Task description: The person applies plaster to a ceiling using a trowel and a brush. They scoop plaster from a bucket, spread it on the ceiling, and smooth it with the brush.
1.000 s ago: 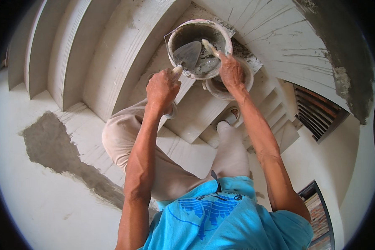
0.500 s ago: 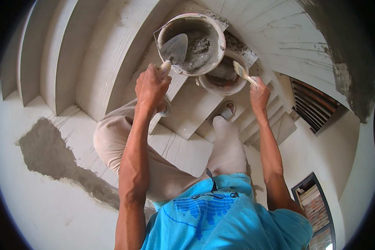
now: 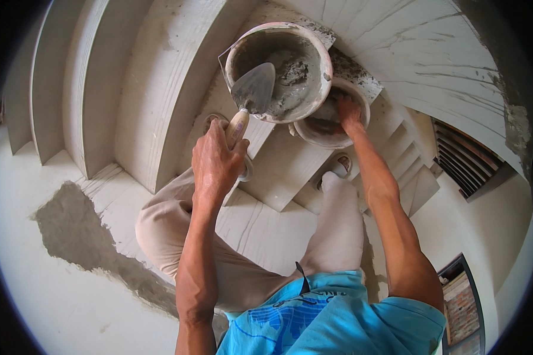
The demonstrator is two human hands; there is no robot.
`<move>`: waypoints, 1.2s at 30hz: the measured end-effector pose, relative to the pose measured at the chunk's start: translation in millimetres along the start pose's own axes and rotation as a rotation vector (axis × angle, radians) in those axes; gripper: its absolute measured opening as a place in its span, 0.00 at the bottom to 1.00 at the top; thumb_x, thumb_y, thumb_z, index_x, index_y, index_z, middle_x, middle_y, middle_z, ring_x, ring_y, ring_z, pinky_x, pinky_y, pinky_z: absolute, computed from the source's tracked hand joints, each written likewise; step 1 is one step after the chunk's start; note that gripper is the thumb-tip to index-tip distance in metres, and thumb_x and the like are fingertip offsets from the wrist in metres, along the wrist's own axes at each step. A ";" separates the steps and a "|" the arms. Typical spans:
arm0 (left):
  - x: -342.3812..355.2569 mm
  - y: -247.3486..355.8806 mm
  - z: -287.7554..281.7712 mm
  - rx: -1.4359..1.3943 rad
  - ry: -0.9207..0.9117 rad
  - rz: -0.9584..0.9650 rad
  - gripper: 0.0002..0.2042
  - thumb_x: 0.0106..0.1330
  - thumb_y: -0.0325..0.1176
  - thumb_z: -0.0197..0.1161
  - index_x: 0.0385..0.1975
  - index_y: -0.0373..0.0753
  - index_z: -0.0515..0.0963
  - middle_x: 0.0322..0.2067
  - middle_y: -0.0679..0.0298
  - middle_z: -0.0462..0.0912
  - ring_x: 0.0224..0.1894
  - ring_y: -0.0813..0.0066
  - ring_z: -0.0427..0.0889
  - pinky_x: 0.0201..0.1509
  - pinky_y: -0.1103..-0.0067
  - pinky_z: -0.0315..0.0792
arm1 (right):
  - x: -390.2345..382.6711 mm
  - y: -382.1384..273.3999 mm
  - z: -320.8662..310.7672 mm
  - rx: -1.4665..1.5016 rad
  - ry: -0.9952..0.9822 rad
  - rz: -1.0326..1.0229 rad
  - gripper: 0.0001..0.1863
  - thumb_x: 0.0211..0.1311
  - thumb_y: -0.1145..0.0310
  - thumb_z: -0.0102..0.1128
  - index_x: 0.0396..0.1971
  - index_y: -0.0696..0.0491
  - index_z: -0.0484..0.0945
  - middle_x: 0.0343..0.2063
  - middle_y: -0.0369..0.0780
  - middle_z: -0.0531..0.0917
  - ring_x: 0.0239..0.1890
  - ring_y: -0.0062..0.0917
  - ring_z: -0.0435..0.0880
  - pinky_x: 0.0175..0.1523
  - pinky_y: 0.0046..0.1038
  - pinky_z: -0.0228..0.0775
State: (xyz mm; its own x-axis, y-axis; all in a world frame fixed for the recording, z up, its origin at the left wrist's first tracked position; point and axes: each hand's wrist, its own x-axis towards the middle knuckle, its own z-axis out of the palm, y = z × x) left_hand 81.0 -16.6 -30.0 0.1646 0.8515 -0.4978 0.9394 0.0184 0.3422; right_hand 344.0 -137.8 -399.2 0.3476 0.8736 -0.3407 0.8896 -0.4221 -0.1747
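My left hand [image 3: 215,157] is closed around the pale handle of a pointed trowel [image 3: 254,86]. The trowel's grey blade reaches over the near left rim of a large bucket [image 3: 327,66], which holds wet grey mortar [image 3: 290,80]. My right hand [image 3: 348,112] is down inside a smaller bucket [image 3: 364,121] just beyond the large one's right side. Its fingers are dark and mostly hidden there, and no brush shows. What lies in the smaller bucket is hard to make out, with a dark, wet-looking inside.
Concrete steps [image 3: 142,89] rise on the left, and more steps [image 3: 287,165] go down at centre right. A dark grey patch [image 3: 77,222] marks the pale surface at left. A sloping, streaked wall [image 3: 426,65] bounds the upper right, near a dark slatted opening [image 3: 465,157].
My right hand has gone from beside the smaller bucket, where it held a brush, down into it. The brush is out of sight. The trowel has shifted slightly down and right in view.
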 end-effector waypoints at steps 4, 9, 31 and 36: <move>-1.3 -7.9 3.6 0.034 0.012 0.028 0.19 0.55 0.34 0.69 0.44 0.31 0.75 0.35 0.42 0.84 0.41 0.41 0.83 0.46 0.56 0.74 | 9.2 4.5 -7.8 0.166 -0.029 -0.009 0.15 0.66 0.70 0.49 0.49 0.54 0.79 0.43 0.53 0.83 0.43 0.53 0.84 0.46 0.47 0.78; 15.5 -10.6 5.0 0.115 -0.003 0.082 0.18 0.53 0.34 0.70 0.40 0.31 0.76 0.32 0.43 0.83 0.40 0.41 0.82 0.45 0.55 0.74 | -14.6 29.5 -36.3 0.258 0.106 0.015 0.15 0.63 0.75 0.54 0.49 0.55 0.81 0.41 0.52 0.84 0.46 0.48 0.84 0.50 0.44 0.77; 38.6 4.3 7.7 0.100 -0.071 0.232 0.20 0.53 0.41 0.68 0.43 0.37 0.83 0.35 0.48 0.85 0.40 0.48 0.84 0.47 0.60 0.75 | -69.5 -112.6 -236.4 0.734 0.415 -0.281 0.18 0.57 0.84 0.54 0.47 0.59 0.83 0.36 0.49 0.86 0.38 0.43 0.87 0.43 0.37 0.79; 37.7 2.0 0.9 0.104 -0.090 0.151 0.19 0.53 0.41 0.68 0.44 0.38 0.83 0.35 0.47 0.86 0.40 0.47 0.85 0.48 0.59 0.76 | -52.7 -101.7 -227.1 0.606 0.483 -0.227 0.19 0.58 0.83 0.55 0.48 0.56 0.83 0.34 0.49 0.85 0.36 0.45 0.86 0.39 0.40 0.78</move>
State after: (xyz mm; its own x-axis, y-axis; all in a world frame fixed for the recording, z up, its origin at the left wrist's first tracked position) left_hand 89.3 15.1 -48.7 0.3279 0.7899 -0.5181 0.9273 -0.1642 0.3365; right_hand 302.5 -85.9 -153.7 0.3908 0.9035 0.1762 0.6864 -0.1584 -0.7098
